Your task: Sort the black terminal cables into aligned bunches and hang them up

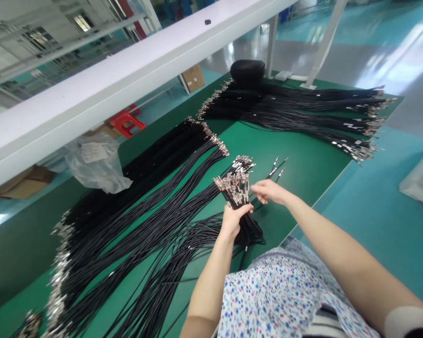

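Note:
My left hand [233, 217] is closed round a bundle of black cables [248, 230] whose metal connector ends [233, 186] stick up above my fist. My right hand [269, 191] hovers just right of those connector ends with fingers pinched near them; what it holds is too small to make out. A few loose cables [277, 168] lie on the green table [303, 164] just beyond my right hand.
Large piles of black cables with metal ends lie at the left [137, 206] and at the far right [303, 110]. A clear plastic bag [95, 162] sits at the left edge. A white beam [127, 75] crosses overhead. The table edge runs along the right.

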`<state>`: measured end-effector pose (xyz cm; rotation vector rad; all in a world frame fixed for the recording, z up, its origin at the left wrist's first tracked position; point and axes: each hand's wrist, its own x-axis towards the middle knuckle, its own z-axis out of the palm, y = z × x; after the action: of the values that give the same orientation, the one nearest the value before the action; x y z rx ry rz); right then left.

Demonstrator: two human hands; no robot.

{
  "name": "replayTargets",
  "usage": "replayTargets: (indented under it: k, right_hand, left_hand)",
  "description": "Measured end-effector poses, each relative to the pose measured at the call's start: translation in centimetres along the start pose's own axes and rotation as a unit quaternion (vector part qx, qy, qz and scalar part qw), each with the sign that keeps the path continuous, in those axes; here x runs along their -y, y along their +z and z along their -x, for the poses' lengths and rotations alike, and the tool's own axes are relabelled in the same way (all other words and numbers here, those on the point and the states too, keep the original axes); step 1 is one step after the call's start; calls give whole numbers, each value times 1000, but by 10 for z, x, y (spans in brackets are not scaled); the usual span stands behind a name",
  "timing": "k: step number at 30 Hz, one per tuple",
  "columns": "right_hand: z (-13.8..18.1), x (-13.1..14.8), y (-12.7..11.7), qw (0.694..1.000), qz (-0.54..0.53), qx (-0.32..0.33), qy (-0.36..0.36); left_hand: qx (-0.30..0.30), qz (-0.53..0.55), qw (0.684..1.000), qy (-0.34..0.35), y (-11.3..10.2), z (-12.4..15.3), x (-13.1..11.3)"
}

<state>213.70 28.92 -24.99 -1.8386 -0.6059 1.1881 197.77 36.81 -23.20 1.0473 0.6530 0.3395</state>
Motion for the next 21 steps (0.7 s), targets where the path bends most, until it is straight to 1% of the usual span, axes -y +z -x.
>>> replayTargets:
  k: [2,3,4,6,8,13,16,21]
  right_hand:
    - [-21,-23,-14,988,15,-134,77]
    - [-31,-32,-21,977,35,-180,106]
    - [-41,-39,-27,969,55,-205,127]
    - [-59,-45,-35,957,94,-226,154]
    - [-72,-45,-39,946,131,-240,177]
    - [-88,-37,-36,926,191,-250,211]
    - [-91,-35,-33,919,208,-265,207]
    - [-101,-26,-26,895,238,-341,164]
  left_hand:
    - [7,17,1000,-10,-1,-2,-2]
    - [15,33,999,-16,-3,-4,-3]
    - [25,49,998,-21,-4,-5,-4]
    - [41,71,996,-33,-8,-8,-5]
    - [43,76,995,-42,-10,-10,-4]
    - [25,78,995,-59,-11,-15,-1]
    - [19,84,994,-64,-14,-15,1]
    - [-1,95,994,-47,-14,-18,-2]
